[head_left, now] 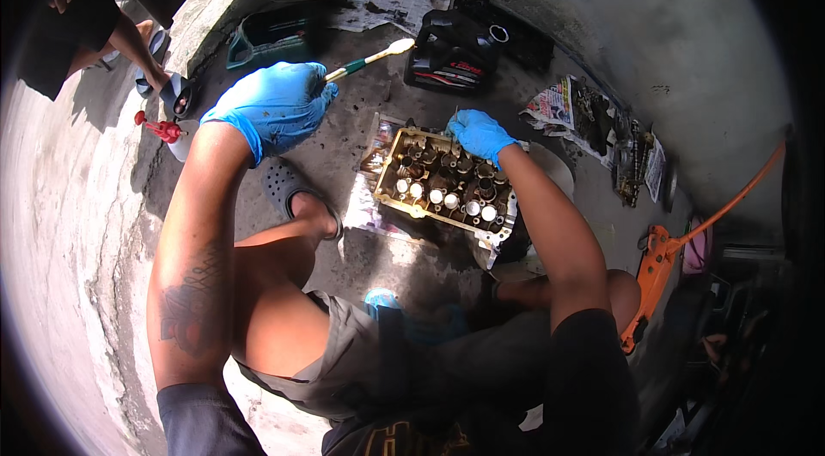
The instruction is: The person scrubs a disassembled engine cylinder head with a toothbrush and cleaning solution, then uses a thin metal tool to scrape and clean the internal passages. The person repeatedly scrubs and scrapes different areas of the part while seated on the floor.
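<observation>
Here you are, low over the grey concrete floor [357, 112], and your blue-gloved left hand [273, 108] has its fingers curled around a slim green-and-pale tool with a rounded cream end [369, 60] (a brush by the look of it, though I can't swear to the bristles). It's held up, clear of the work. Over on the other side, your blue-gloved right hand [481, 134] bends its fingers in at the upper edge of the rectangular metal engine part with a gold-toned rim [447, 181]; whether they pinch something thin there, I cannot tell. That engine part lies in front of you on printed paper sheets [365, 202], its face up, bright round caps catching the light among dark, oily-looking recesses.

The step in hand, I'd judge, is close handwork on that open face, with the tool standing by. Any next move calls for a steady right hand at the rim and a clear path for the pale end, because the bulky black plastic jug [447, 52] is right by it!

Now the containers: you can't see what's inside that jug. The dark green open plastic tub [236, 50] has a shadowed inside, contents unreadable. Off left, the white bottle with a red top [163, 128] hides its fill too.
</observation>
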`<state>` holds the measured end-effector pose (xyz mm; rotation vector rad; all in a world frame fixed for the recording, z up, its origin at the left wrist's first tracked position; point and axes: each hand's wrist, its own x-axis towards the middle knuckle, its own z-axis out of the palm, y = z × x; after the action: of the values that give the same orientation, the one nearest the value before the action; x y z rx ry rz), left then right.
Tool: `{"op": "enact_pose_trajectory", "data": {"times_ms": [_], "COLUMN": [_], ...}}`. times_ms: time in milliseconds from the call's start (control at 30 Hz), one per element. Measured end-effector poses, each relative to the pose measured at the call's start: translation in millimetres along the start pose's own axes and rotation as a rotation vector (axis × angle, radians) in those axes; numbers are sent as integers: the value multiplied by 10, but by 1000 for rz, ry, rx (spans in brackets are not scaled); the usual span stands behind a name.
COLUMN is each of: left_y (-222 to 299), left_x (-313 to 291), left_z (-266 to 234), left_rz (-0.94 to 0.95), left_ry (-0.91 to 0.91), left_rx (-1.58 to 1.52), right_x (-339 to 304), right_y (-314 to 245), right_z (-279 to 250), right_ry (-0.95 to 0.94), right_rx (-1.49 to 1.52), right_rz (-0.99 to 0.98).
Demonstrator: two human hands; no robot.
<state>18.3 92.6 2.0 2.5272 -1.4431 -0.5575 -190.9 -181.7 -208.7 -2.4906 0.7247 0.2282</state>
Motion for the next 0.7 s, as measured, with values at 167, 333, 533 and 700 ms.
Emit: {"op": "enact_pose_trajectory", "data": {"times_ms": [167, 333, 533, 700], "left_y": [113, 107, 91, 102], "left_x": [-68, -49, -26, -14], "left_z": [-18, -5, 5, 7], "left_rz": [15, 27, 40, 44], "left_ry": [-47, -67, -42, -65], "left_rx": [46, 23, -29, -78], "right_x": [93, 149, 133, 39], "right_y": [-29, -77, -216, -358], "right_z": [93, 133, 131, 116], "right_ry": [-133, -174, -259, -269], "right_rx": [-140, -148, -270, -395], "right_rz": [59, 44, -38, -179]}}
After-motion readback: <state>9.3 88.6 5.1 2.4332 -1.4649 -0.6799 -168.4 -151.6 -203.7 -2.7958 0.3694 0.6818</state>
